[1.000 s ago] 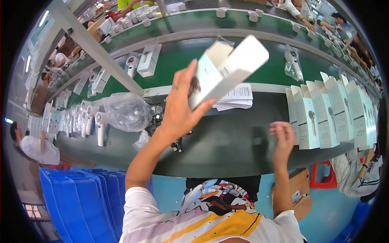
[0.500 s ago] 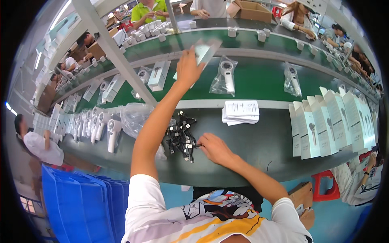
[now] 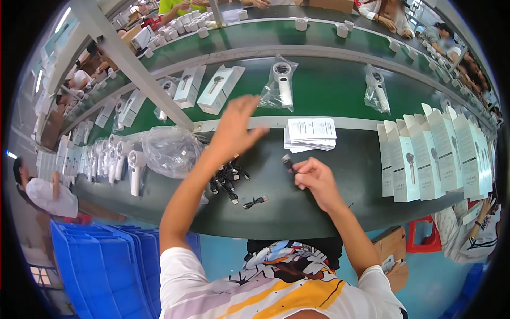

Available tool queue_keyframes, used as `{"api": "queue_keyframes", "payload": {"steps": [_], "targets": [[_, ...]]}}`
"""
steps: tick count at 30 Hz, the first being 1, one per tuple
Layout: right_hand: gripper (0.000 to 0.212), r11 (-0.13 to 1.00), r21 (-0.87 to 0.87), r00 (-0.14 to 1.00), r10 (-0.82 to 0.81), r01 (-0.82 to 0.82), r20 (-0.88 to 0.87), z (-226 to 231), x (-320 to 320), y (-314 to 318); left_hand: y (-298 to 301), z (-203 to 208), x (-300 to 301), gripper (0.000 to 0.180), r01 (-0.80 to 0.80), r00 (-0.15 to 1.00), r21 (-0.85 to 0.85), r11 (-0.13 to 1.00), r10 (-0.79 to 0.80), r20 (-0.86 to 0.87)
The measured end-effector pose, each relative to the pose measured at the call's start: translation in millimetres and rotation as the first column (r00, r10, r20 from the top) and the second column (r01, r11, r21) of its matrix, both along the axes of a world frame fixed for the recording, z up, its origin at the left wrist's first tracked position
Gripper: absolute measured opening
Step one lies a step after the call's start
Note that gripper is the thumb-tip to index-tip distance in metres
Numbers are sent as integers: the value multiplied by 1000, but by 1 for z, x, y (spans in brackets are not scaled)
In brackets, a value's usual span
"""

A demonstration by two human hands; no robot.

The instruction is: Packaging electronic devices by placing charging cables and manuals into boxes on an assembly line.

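Observation:
A short black USB cable [image 3: 287, 159] is pinched in my right hand [image 3: 317, 182], its metal plug pointing up and left above the dark table. My left hand [image 3: 234, 130] hangs with fingers spread and nothing in them, slightly blurred, near the belt's front rail. Below it lies a heap of black USB cables [image 3: 227, 183], partly hidden by my left forearm. One coiled cable [image 3: 256, 202] rests apart from the heap. A stack of white leaflets [image 3: 310, 139] sits just beyond my right hand. On the green belt lies an opened white box [image 3: 219, 89], left of a bagged white handheld fan [image 3: 284, 87].
Upright white boxes [image 3: 422, 159] line the table's right side. Several white fans [image 3: 136, 173] and a clear plastic bag [image 3: 171, 151] lie at left. A slanted metal post [image 3: 135, 66] rises there. Blue crates [image 3: 101, 266] stand below; co-workers sit beyond the belt.
My left hand has let go of the box on the belt and drawn back toward me. My right hand has lifted a cable and moved right; another cable now lies outside the heap.

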State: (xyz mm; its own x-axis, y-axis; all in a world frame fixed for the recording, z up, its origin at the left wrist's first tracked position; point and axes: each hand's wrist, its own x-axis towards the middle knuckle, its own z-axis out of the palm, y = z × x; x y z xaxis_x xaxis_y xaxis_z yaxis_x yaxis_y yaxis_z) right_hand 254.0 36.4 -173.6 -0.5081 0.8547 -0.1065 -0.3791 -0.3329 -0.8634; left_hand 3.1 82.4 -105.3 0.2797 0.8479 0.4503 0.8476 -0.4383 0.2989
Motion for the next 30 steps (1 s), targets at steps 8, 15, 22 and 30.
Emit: {"api": "queue_keyframes", "payload": {"steps": [8, 15, 22, 30], "targets": [[58, 994, 34, 993, -102, 101, 56, 22, 40, -5, -102, -44, 15, 91, -155, 954, -192, 969, 96, -283], [28, 994, 105, 992, -4, -9, 122, 9, 47, -4, -40, -20, 46, 69, 41, 992, -29, 999, -44, -117], [17, 1000, 11, 995, 14, -13, -96, 8, 68, -8, 37, -45, 93, 38, 310, 949, -93, 946, -313, -18], [17, 984, -7, 983, -177, 178, 54, -7, 104, -20, 45, -44, 91, 26, 351, 930, -219, 911, -367, -35]]}}
